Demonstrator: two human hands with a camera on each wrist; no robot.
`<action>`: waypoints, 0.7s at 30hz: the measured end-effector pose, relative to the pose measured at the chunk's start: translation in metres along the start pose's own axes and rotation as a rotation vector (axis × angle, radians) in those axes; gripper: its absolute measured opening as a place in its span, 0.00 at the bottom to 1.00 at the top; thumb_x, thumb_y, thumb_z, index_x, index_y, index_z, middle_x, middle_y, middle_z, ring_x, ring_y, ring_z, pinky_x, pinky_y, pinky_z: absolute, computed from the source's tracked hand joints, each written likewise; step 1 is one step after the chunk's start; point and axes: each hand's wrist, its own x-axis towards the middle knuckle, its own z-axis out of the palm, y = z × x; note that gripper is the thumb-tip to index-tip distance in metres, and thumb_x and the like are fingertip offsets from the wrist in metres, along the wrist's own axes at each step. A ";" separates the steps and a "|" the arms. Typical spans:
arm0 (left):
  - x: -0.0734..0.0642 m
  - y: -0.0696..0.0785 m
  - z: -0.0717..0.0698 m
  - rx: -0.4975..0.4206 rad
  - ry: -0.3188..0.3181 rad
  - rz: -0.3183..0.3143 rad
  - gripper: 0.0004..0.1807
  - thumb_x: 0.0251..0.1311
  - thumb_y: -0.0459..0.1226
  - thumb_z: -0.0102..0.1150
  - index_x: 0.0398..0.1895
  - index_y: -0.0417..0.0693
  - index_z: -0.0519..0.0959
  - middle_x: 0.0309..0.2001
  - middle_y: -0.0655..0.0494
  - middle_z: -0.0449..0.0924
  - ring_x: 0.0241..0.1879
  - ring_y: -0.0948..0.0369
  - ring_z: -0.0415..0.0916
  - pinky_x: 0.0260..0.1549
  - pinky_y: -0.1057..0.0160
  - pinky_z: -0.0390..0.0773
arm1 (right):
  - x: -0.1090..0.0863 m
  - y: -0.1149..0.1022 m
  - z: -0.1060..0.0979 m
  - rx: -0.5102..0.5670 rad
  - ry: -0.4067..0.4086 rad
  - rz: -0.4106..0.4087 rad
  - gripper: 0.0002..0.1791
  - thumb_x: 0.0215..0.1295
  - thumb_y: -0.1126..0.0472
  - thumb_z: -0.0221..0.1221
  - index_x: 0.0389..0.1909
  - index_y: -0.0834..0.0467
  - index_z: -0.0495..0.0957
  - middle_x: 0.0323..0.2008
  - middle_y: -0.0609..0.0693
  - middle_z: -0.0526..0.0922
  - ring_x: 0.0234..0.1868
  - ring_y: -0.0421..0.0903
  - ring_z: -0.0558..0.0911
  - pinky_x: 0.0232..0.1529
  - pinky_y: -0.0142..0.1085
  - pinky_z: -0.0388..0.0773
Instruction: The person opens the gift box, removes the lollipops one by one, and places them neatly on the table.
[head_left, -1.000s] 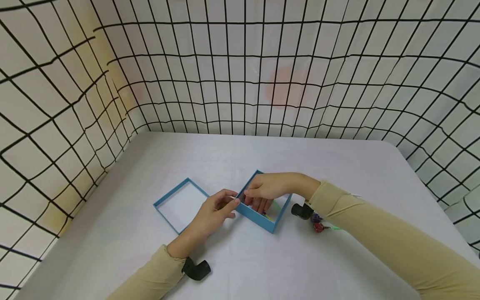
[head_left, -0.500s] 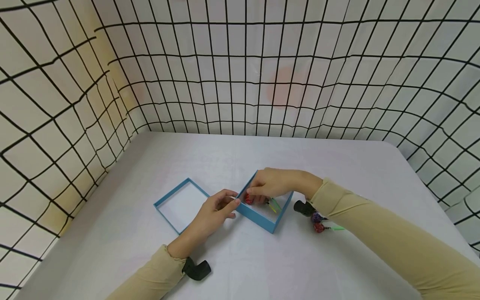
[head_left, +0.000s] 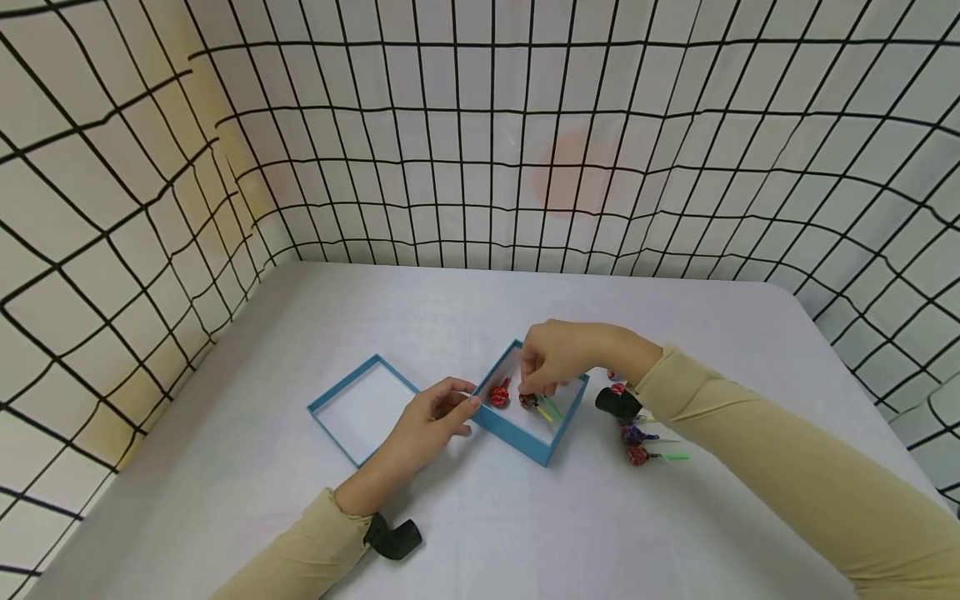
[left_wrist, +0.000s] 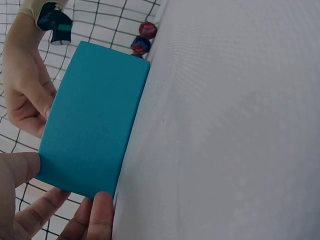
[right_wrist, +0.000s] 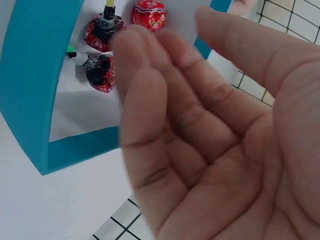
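In the head view, a blue open box (head_left: 512,436) with a white inside stands in the middle of the table. My left hand (head_left: 426,425) holds its left corner between thumb and fingers, which the left wrist view shows against the blue wall (left_wrist: 95,120). Over the box's far right part hovers my right hand (head_left: 557,357), thumb apart from loosely bent fingers, palm bare in the right wrist view. Inside lie a bright red lollipop (right_wrist: 149,15) and two dark red lollipops, one with a yellow stick (right_wrist: 102,32), the other with a green stick (right_wrist: 101,74).
A second shallow blue-rimmed tray (head_left: 341,383), like a lid, lies left of the box, partly behind my left hand. Right of the box are more lollipops, including a purple one (head_left: 632,435) and a red one (head_left: 637,455). Black netting (head_left: 491,158) encloses the white table (head_left: 600,525).
My right hand has risen from inside the box and shifted right and away, uncovering the lollipops lying there. The left hand stays at the box's corner.
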 end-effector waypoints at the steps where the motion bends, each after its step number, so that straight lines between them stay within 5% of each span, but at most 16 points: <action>1: 0.000 0.000 0.000 -0.001 -0.003 0.003 0.20 0.79 0.45 0.60 0.64 0.42 0.79 0.54 0.40 0.86 0.43 0.53 0.89 0.50 0.55 0.89 | -0.001 0.001 0.000 0.001 -0.011 0.017 0.12 0.76 0.56 0.66 0.34 0.60 0.88 0.30 0.49 0.91 0.33 0.44 0.87 0.31 0.28 0.79; 12: 0.000 0.001 0.002 -0.001 0.014 -0.023 0.17 0.78 0.43 0.61 0.63 0.47 0.81 0.52 0.45 0.87 0.42 0.56 0.89 0.51 0.55 0.88 | -0.003 0.002 0.003 -0.034 -0.055 0.133 0.17 0.68 0.53 0.73 0.22 0.55 0.85 0.21 0.44 0.85 0.26 0.37 0.78 0.30 0.28 0.74; 21: 0.000 0.001 0.002 -0.001 0.013 -0.023 0.17 0.79 0.44 0.61 0.63 0.47 0.80 0.53 0.45 0.87 0.42 0.56 0.89 0.51 0.56 0.88 | -0.003 -0.002 0.009 -0.067 -0.058 0.168 0.15 0.65 0.52 0.76 0.26 0.59 0.90 0.21 0.46 0.87 0.23 0.37 0.79 0.33 0.28 0.77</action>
